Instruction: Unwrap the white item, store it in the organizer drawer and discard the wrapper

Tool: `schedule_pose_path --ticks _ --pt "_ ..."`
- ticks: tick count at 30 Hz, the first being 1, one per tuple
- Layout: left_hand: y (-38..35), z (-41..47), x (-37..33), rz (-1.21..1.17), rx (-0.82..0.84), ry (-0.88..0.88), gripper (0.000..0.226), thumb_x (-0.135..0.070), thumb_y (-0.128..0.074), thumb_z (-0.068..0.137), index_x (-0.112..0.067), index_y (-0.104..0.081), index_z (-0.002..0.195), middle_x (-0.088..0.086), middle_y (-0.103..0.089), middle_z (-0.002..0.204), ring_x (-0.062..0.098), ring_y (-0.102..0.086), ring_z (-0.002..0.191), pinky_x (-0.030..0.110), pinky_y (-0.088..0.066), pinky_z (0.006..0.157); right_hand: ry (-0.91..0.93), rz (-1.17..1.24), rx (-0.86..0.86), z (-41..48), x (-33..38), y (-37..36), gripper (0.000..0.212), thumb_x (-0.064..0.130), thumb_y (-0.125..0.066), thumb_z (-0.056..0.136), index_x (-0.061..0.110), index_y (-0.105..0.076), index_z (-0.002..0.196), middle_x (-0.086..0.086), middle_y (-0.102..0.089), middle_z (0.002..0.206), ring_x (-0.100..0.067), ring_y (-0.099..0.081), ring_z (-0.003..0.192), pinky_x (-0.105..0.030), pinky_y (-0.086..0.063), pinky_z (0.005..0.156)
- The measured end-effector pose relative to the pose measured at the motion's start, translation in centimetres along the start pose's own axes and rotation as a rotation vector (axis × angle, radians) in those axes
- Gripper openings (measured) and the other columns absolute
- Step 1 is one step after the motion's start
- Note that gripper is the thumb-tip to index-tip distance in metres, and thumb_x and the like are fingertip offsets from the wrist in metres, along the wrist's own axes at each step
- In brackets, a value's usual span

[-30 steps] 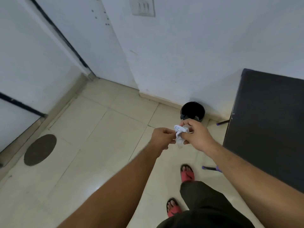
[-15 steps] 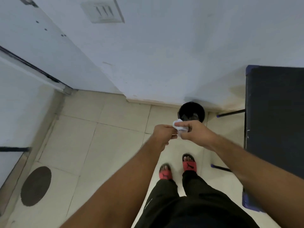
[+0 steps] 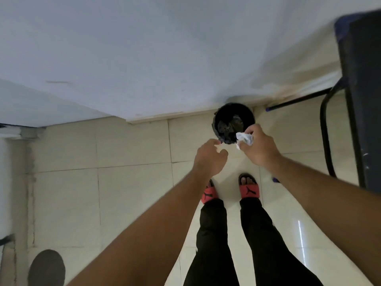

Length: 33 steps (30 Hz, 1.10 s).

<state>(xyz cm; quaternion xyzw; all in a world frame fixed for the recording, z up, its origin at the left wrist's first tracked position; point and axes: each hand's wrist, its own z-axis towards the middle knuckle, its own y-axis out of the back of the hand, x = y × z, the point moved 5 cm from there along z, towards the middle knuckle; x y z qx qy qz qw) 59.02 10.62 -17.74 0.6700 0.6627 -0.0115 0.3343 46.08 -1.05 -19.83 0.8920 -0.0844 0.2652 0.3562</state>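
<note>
A: Right hand (image 3: 260,148) is pinched shut on the crumpled white wrapper (image 3: 245,138), thumb and fingertips bunched round it. Left hand (image 3: 209,161) is off it, fingers loosely curled, holding nothing afaict.

B: Where's the wad vs the bin?

A: It hangs near the close edge of the black bin (image 3: 234,122), overlapping the rim from this angle. Can't tell if it's truly over the opening or just short of it. The view is steep and blurry.

B: So a miss is the main risk.

A: Yep. Let go now and light paper could clip the rim or drift down onto the floor tiles (image 3: 132,147), btw right by the person's red sandals (image 3: 248,189). A loose tail of wrapper pokes out below the fingers, so it may catch air and fall off-line.

B: Bin itself?

A: Small mouth, dark liner with stuff already crumpled inside, set tight to the wall. Not much margin. The dark tabletop (image 3: 365,96) and its metal legs sit just to the right, so a wide swing of that arm could knock them.

B: And the white item?

A: Not in view, nor the organizer drawer. Can't confirm that part is done.
</note>
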Motion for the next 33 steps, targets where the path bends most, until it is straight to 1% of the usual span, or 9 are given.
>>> schedule_pose_path --ticks 2,4,7,12,14,17,21,25,33 --pt "-1.1 2.8 0.6 0.260 -0.006 -0.117 0.057 -0.032 -0.058 0.096 -0.022 -0.042 0.150 0.005 -0.048 0.149 0.023 -0.046 0.132 0.036 -0.043 0.102 -0.068 -0.014 -0.034 2.7 -1.5 -1.1 0.037 0.037 -0.063 0.094 0.012 -0.045 0.115 -0.010 -0.063 0.100 -0.034 -0.064 0.092 -0.039 -0.053 0.075" --pt "-1.9 5.8 0.8 0.334 -0.032 -0.179 0.064 -0.034 -0.059 0.096 -0.020 -0.035 0.154 0.005 -0.038 0.157 0.026 -0.035 0.142 0.041 -0.039 0.109 -0.113 -0.035 -0.068 5.9 -3.2 -2.2 0.036 0.042 -0.061 0.094 0.013 -0.046 0.110 -0.009 -0.064 0.097 -0.032 -0.064 0.088 -0.039 -0.054 0.074" --pt "-3.2 10.3 1.7 0.332 -0.067 -0.198 0.067 -0.035 -0.060 0.095 -0.020 -0.032 0.155 0.005 -0.036 0.159 0.026 -0.032 0.144 0.041 -0.037 0.111 -0.138 -0.019 -0.104 10.2 -5.4 -3.6 0.033 0.042 -0.061 0.093 0.014 -0.054 0.108 -0.006 -0.066 0.097 -0.027 -0.062 0.085 -0.034 -0.050 0.070" --pt "-5.9 15.9 3.5 0.304 -0.093 -0.205 0.073 -0.036 -0.063 0.094 -0.021 -0.030 0.157 0.005 -0.036 0.159 0.027 -0.034 0.144 0.041 -0.038 0.111 -0.100 -0.008 -0.136 15.8 -8.9 -6.7 0.031 0.031 -0.069 0.088 0.013 -0.061 0.112 -0.009 -0.069 0.105 -0.030 -0.065 0.095 -0.031 -0.045 0.072" --pt "-6.6 17.0 3.9 0.274 -0.102 -0.209 0.077 -0.037 -0.064 0.093 -0.022 -0.025 0.158 0.005 -0.034 0.160 0.028 -0.033 0.144 0.042 -0.038 0.111 -0.091 0.004 -0.128 17.3 -9.7 -7.6 0.039 0.025 -0.073 0.087 0.012 -0.059 0.121 -0.012 -0.068 0.113 -0.033 -0.064 0.101 -0.032 -0.047 0.075" --pt "-7.6 17.9 4.2 0.260 -0.109 -0.217 0.083 -0.040 -0.065 0.092 -0.023 -0.020 0.159 0.005 -0.028 0.163 0.028 -0.030 0.146 0.044 -0.038 0.112 -0.066 0.003 -0.123 18.6 -10.1 -8.2 0.060 0.017 -0.073 0.087 0.012 -0.048 0.141 -0.017 -0.061 0.129 -0.036 -0.059 0.115 -0.032 -0.043 0.084" --pt "-7.5 17.4 3.8 0.259 -0.113 -0.205 0.083 -0.042 -0.065 0.092 -0.024 -0.019 0.159 0.005 -0.026 0.165 0.029 -0.028 0.148 0.046 -0.038 0.113 -0.081 -0.015 -0.056 17.6 -10.2 -8.0 0.077 0.025 -0.074 0.088 0.015 -0.034 0.153 -0.019 -0.052 0.143 -0.036 -0.058 0.123 -0.038 -0.046 0.099" --pt "-6.2 15.4 2.2 0.253 -0.107 -0.211 0.084 -0.043 -0.066 0.091 -0.026 -0.020 0.160 0.003 -0.028 0.163 0.028 -0.028 0.148 0.045 -0.037 0.113 -0.047 0.017 -0.020 15.4 -8.4 -6.4 0.078 0.034 -0.076 0.086 0.019 -0.037 0.152 -0.016 -0.051 0.145 -0.034 -0.059 0.123 -0.044 -0.050 0.101" --pt "-1.6 6.4 -3.7 0.225 -0.126 -0.256 0.077 -0.042 -0.065 0.094 -0.025 -0.027 0.158 0.003 -0.034 0.161 0.025 -0.031 0.147 0.040 -0.034 0.113 0.134 0.005 -0.002 7.0 -1.9 1.1 0.078 0.038 -0.076 0.085 0.024 -0.039 0.151 -0.008 -0.051 0.148 -0.027 -0.054 0.131 -0.038 -0.046 0.105"
